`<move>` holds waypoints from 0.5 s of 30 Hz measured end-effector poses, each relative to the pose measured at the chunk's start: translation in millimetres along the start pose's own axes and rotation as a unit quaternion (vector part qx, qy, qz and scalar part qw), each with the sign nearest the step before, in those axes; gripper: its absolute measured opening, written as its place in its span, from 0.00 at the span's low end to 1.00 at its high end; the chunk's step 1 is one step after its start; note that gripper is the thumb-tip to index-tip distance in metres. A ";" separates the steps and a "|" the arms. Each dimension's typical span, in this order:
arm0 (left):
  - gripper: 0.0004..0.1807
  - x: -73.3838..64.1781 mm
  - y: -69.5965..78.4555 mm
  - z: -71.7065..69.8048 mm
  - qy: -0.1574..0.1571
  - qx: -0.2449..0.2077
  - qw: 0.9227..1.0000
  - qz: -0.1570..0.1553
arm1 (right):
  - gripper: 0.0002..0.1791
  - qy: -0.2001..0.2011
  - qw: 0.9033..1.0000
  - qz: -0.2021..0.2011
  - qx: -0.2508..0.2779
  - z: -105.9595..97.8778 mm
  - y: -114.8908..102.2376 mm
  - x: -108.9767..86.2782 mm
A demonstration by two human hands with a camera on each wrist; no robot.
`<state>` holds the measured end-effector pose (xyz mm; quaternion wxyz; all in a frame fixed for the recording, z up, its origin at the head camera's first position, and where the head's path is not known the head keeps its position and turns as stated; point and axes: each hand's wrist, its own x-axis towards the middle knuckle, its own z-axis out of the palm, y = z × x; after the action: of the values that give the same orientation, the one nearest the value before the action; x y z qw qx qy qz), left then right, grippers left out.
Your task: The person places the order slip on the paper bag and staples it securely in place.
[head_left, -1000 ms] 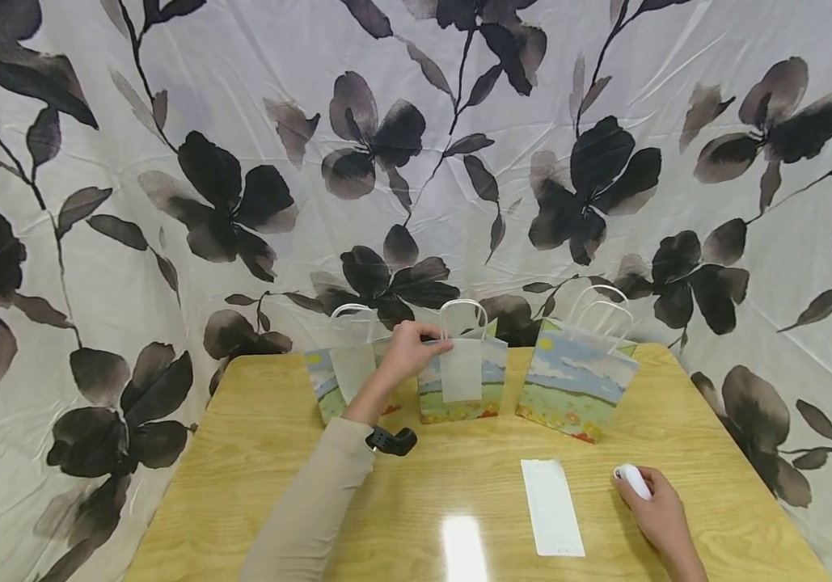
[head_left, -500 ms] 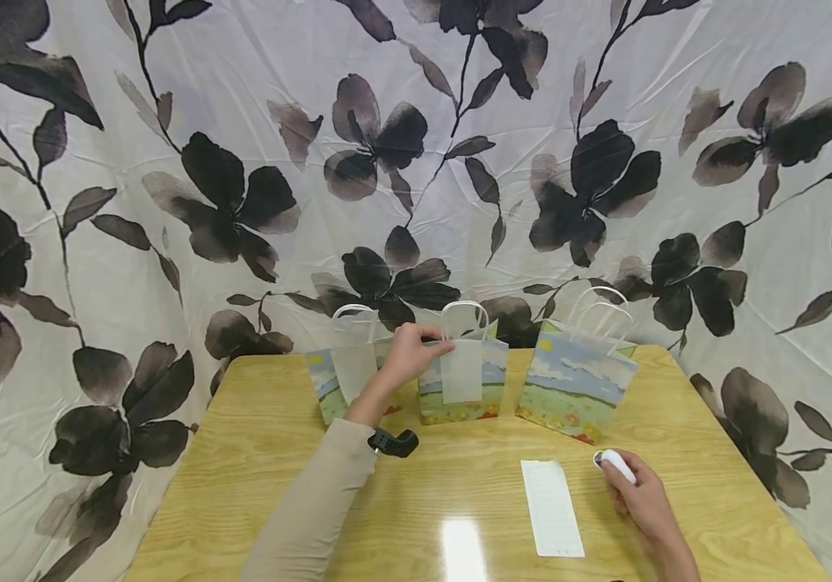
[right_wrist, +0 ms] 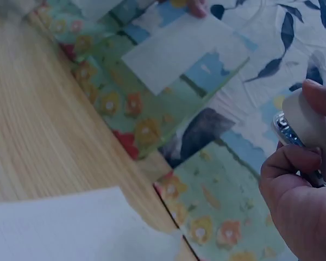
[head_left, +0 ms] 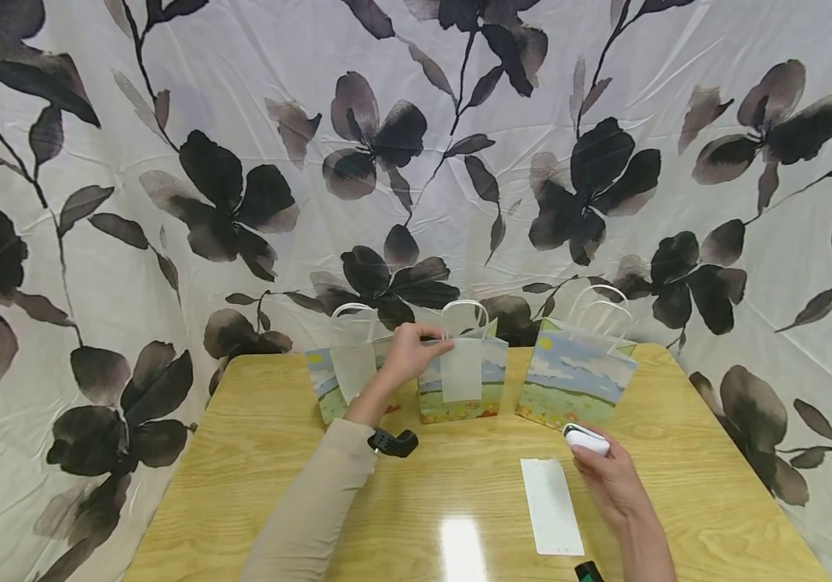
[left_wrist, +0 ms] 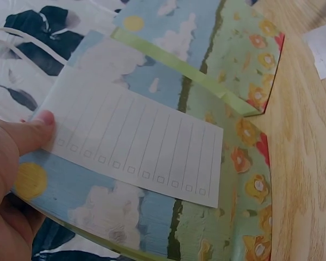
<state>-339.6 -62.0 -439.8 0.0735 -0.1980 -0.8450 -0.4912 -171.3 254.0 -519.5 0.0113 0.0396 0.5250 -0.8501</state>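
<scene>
The left hand (head_left: pixel 411 356) pinches a white checklist slip (left_wrist: pixel 141 141) against the upper front of the middle paper gift bag (head_left: pixel 428 406), thumb on the slip and fingers behind the bag's top edge. Ruled lines and small boxes show on the slip in the left wrist view. Held in the right hand (head_left: pixel 615 478) is a small white stapler (right_wrist: pixel 309 130), its metal underside visible in the right wrist view. That hand is raised in front of the right paper gift bag (head_left: pixel 577 373), apart from the middle one.
A left paper gift bag (head_left: pixel 323 378) with another white slip (head_left: pixel 354 372) on its front stands partly behind the left forearm. One loose slip (head_left: pixel 552 509) lies on the wooden table (head_left: pixel 241 453). A floral curtain (head_left: pixel 488 202) hangs behind the bags.
The right hand has moved left and forward with the stapler, from right of the loose slip to just beyond its far end. The left hand keeps its hold on slip and bag.
</scene>
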 end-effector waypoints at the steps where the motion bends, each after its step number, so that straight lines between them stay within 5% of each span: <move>1: 0.05 -0.5 -0.4 0.6 0.002 -0.002 1.000 -0.001 | 0.20 -0.009 1.000 0.000 0.014 3.9 0.2 0.8; 8: 0.05 -0.8 -1.3 1.0 0.010 -0.003 1.000 -0.008 | 0.16 -0.093 0.992 -0.013 0.084 33.9 3.4 10.7; 15: 0.06 -0.7 -1.5 2.2 0.014 0.004 1.000 -0.003 | 0.24 -0.060 0.998 0.005 0.034 58.9 6.3 17.6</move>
<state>-339.4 -61.0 -442.3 0.0842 -0.1884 -0.8465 -0.4907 -191.7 199.0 -500.3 0.0455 -0.0085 0.4938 -0.8683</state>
